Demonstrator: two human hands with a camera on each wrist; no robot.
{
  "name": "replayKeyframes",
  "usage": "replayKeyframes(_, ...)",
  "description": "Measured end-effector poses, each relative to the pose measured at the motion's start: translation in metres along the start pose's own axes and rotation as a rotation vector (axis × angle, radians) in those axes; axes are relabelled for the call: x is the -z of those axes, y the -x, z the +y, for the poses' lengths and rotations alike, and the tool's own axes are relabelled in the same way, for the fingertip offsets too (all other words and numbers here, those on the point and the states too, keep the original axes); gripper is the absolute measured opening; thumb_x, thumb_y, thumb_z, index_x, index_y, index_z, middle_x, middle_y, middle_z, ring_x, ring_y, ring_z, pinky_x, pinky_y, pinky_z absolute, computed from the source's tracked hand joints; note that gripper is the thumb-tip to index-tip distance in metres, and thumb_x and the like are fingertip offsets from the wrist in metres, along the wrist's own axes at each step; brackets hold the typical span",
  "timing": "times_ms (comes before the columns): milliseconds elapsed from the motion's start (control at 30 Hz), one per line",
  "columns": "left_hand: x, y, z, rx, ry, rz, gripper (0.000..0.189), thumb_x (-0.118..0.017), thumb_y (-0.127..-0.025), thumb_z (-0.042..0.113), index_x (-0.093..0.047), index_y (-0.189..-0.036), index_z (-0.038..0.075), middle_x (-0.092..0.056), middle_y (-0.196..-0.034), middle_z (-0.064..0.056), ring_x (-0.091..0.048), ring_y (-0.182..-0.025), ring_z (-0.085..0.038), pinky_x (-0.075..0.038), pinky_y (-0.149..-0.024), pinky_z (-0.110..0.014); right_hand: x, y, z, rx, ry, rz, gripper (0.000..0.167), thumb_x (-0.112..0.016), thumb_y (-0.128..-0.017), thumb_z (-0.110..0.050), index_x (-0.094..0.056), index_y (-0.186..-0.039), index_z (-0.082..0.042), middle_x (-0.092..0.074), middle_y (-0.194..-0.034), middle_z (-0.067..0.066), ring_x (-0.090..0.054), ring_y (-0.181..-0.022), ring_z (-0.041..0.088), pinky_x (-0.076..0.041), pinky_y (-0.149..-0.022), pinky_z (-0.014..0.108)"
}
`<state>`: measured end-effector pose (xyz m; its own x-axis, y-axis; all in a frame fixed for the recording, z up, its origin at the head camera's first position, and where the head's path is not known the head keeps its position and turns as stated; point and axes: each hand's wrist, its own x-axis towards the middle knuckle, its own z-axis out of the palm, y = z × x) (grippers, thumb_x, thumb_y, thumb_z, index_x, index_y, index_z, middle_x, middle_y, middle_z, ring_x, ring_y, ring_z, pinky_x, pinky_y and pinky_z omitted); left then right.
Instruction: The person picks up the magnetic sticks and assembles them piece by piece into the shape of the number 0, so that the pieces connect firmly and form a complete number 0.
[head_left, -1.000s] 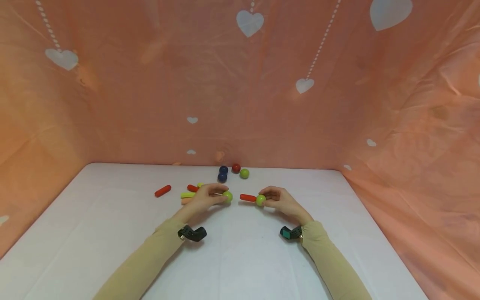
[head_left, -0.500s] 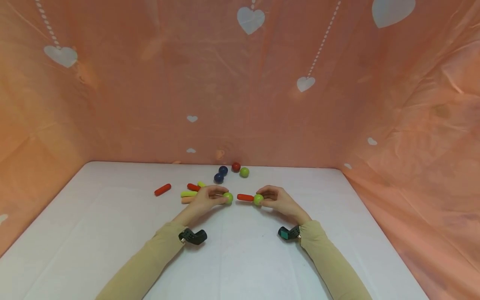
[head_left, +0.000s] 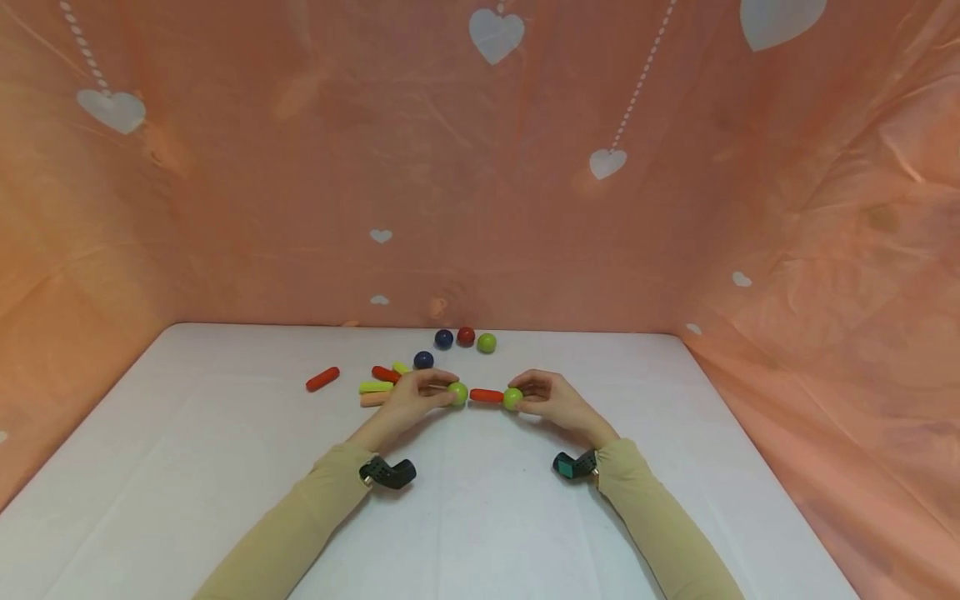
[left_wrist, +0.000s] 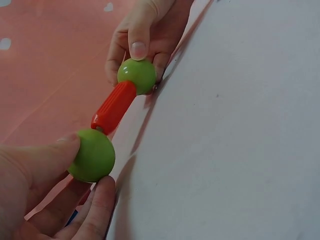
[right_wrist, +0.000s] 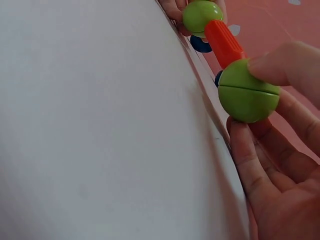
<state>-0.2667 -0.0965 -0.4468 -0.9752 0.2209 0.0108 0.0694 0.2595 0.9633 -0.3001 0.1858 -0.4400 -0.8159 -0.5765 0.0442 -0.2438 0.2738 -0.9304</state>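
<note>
My left hand [head_left: 412, 402] pinches a green ball [left_wrist: 92, 156] between thumb and fingers, above the table's middle. Facing it, my right hand [head_left: 557, 398] grips another green ball [right_wrist: 248, 92], which has a seam round it. From this second ball a ridged red rod [head_left: 487, 396] sticks out toward the left. The rod's free end lies right at the left-hand ball, where a small pale tip [left_wrist: 99, 129] shows between them in the left wrist view. Both balls and the rod form roughly one line.
Behind my left hand lie yellow-green [head_left: 375, 387], orange [head_left: 373, 400] and red rods [head_left: 385, 374], partly covered by it. Another red rod [head_left: 322, 379] lies farther left. Toward the back are blue balls [head_left: 444, 338], a red ball [head_left: 466, 337] and a green ball [head_left: 487, 343].
My right hand has moved left with its ball and red rod, narrowing the gap to the left-hand ball. One blue ball has rolled left, away from the other. My left hand has barely moved.
</note>
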Motion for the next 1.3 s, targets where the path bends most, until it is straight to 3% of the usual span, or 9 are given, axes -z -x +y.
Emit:
replayKeyframes(233,0.000,-0.001,-0.002,-0.015,-0.020,-0.001,0.033,-0.071,-0.088,0.019,-0.065,-0.119,0.010,-0.065,-0.113,-0.002,-0.062,-0.101,-0.019,-0.049,-0.092,-0.035,-0.005,0.008,-0.028,0.009,-0.014,-0.013,0.035,-0.065,-0.087,0.003,-0.054,-0.118,0.013,-0.061,-0.112,0.019,-0.058,-0.106,0.032,-0.049,-0.087,0.025)
replayKeyframes(400,0.000,-0.001,-0.001,0.005,-0.007,0.002,0.033,-0.071,-0.087,0.019,-0.065,-0.119,0.011,-0.065,-0.113,-0.001,-0.062,-0.101,-0.018,-0.048,-0.093,-0.034,-0.006,0.009,-0.030,0.008,-0.010,-0.001,0.034,-0.066,-0.087,0.003,-0.056,-0.118,0.011,-0.061,-0.112,0.019,-0.058,-0.106,0.031,-0.050,-0.087,0.025)
replayKeyframes(633,0.000,0.001,-0.001,-0.015,0.016,0.025,0.032,-0.071,-0.088,0.015,-0.065,-0.118,0.009,-0.065,-0.114,-0.004,-0.061,-0.102,-0.020,-0.050,-0.092,-0.033,-0.006,0.007,-0.028,0.002,-0.002,0.052,0.036,-0.067,-0.087,0.000,-0.056,-0.120,0.009,-0.060,-0.116,0.021,-0.058,-0.108,0.032,-0.049,-0.089,0.027)
replayKeyframes(867,-0.001,0.000,0.001,-0.013,0.003,0.080,0.028,-0.073,-0.086,0.014,-0.068,-0.113,0.011,-0.066,-0.109,-0.002,-0.060,-0.100,-0.019,-0.050,-0.091,-0.033,-0.003,-0.002,0.003,-0.024,-0.020,0.124,0.038,-0.073,-0.085,-0.011,-0.061,-0.119,0.000,-0.064,-0.115,0.012,-0.061,-0.106,0.024,-0.048,-0.092,0.029)
replayKeyframes(1033,-0.003,0.000,0.001,-0.038,-0.014,0.113,0.029,-0.073,-0.085,0.010,-0.068,-0.113,0.006,-0.066,-0.109,-0.003,-0.060,-0.101,-0.020,-0.051,-0.089,-0.032,-0.004,-0.001,0.002,-0.048,-0.035,0.130,0.037,-0.073,-0.085,-0.011,-0.063,-0.119,-0.002,-0.064,-0.114,0.009,-0.062,-0.104,0.021,-0.049,-0.090,0.029)
replayKeyframes(1300,0.004,0.006,0.001,-0.008,0.011,0.083,0.032,-0.073,-0.086,0.012,-0.066,-0.116,0.007,-0.065,-0.112,-0.004,-0.059,-0.104,-0.021,-0.049,-0.091,-0.035,-0.005,0.000,0.004,-0.081,-0.047,0.116,0.037,-0.073,-0.086,-0.013,-0.063,-0.120,-0.005,-0.063,-0.118,0.009,-0.061,-0.107,0.021,-0.048,-0.092,0.030)
